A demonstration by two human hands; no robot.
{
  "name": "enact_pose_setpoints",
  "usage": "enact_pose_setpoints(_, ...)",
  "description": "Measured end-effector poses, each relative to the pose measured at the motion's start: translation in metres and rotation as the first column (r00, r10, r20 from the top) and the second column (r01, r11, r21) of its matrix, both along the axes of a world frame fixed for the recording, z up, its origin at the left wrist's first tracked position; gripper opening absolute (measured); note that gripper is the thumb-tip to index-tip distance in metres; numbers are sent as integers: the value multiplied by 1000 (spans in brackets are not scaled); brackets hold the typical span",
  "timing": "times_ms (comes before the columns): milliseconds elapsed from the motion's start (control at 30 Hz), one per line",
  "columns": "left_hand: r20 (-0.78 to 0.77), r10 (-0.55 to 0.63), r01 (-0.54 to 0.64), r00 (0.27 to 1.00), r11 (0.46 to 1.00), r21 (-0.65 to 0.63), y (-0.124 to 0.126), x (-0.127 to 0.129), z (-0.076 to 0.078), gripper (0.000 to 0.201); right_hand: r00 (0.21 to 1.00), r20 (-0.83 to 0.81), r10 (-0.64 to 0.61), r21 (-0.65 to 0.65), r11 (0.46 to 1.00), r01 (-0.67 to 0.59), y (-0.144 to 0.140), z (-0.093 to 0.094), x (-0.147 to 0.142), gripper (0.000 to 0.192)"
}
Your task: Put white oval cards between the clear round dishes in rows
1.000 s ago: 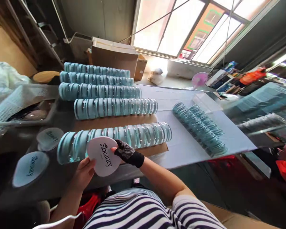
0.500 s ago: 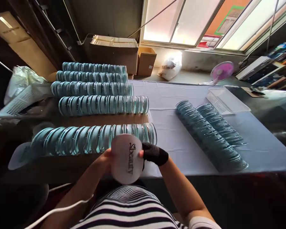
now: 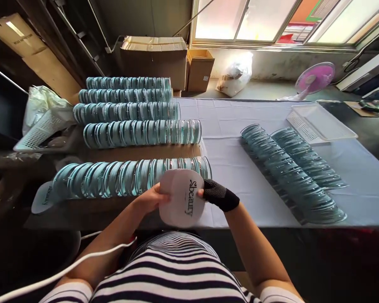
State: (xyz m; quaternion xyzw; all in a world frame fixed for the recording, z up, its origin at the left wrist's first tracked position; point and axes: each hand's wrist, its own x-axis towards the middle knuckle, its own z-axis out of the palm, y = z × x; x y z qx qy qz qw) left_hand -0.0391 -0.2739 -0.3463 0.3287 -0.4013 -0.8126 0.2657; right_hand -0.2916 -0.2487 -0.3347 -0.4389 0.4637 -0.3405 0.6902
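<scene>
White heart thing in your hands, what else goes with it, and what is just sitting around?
In use: white heart-shaped pad, left hand, gloved right hand, nearest row of teal cases.
Lying about: pink fan, white tray, cardboard boxes.

Head camera looks steeply down, close over the table (image 3: 227, 126)

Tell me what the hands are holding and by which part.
Both hold one white card printed "Sbeauty": bare left hand at its left edge, gloved right hand at its right edge.
</scene>
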Motion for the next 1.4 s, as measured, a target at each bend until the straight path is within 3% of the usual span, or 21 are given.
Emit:
enact_pose_setpoints(100, -166, 33, -12, 986, 992, 127, 5, 0, -6, 55, 992, 119, 35, 46, 998, -40, 6, 4, 10, 54)
enact_pose_setpoints(300, -165, 71, -45, 984, 986, 159, 4, 5, -17, 60, 977, 195, -83, 67, 995, 71, 12, 2, 31, 73)
enact_pose_setpoints(467, -21, 337, -337, 941, 941, 25, -9, 11, -18, 55, 908, -75, -412, -144, 906, 399, 11, -9, 38, 79)
enact_pose_setpoints(567, 18, 408, -405, 913, 911, -70, -14, 12, -23, 53, 756, -370, -539, -435, 820, 372, 24, -11, 55, 71)
enact_pose_setpoints(633, 23, 442, -438, 897, 894, -98, -14, 11, -27, 50, 600, -466, -650, -628, 721, 293, 37, -10, 75, 60)
enact_pose_setpoints(667, 15, 457, -454, 889, 886, -97, -13, 10, -30, 48, 571, -473, -671, -676, 692, 254, 42, -11, 86, 55)
enact_pose_setpoints(733, -2, 464, -463, 886, 883, -84, -10, 8, -34, 46, 605, -470, -643, -661, 711, 242, 47, -16, 107, 45)
enact_pose_setpoints(800, 5, 447, -446, 894, 892, -74, -7, 6, -36, 47, 614, -463, -639, -532, 755, 384, 46, -24, 118, 38)
enact_pose_setpoints(833, 18, 442, -440, 897, 895, -69, -7, 5, -36, 48, 567, -458, -685, -461, 728, 508, 44, -27, 115, 37)
enact_pose_setpoints(900, 33, 464, -463, 885, 885, -45, -11, 1, -33, 52, 364, -462, -809, -380, 551, 743, 43, -30, 94, 45)
enact_pose_setpoints(967, 8, 513, -513, 859, 859, 5, -24, -6, -23, 57, 149, -466, -872, -443, 376, 814, 52, -24, 58, 54)
enact_pose_setpoints(1000, -23, 524, -523, 851, 852, 31, -34, -14, -15, 57, 78, -477, -876, -511, 348, 786, 60, -20, 39, 56)
enact_pose_setpoints(1033, -65, 522, -519, 850, 853, 56, -45, -24, -7, 57, 37, -504, -863, -579, 369, 727, 71, -15, 22, 56)
enact_pose_setpoints(1100, -176, 478, -468, 861, 878, 97, -68, -52, 9, 52, -4, -607, -794, -663, 504, 554, 95, -7, -2, 51)
enact_pose_setpoints(1167, -291, 420, -397, 860, 908, 137, -87, -86, 20, 46, -45, -736, -676, -639, 671, 377, 113, -2, -9, 49)
enact_pose_setpoints(1233, -336, 406, -358, 850, 912, 199, -100, -118, 24, 41, -98, -823, -560, -566, 792, 229, 120, 0, -5, 47)
enact_pose_setpoints(1300, -303, 424, -352, 853, 898, 265, -107, -141, 20, 35, -134, -878, -460, -476, 869, 136, 113, 0, 3, 45)
enact_pose_setpoints(1400, -247, 427, -337, 870, 880, 334, -110, -151, 9, 31, -142, -938, -317, -330, 941, 75, 78, -3, 10, 41)
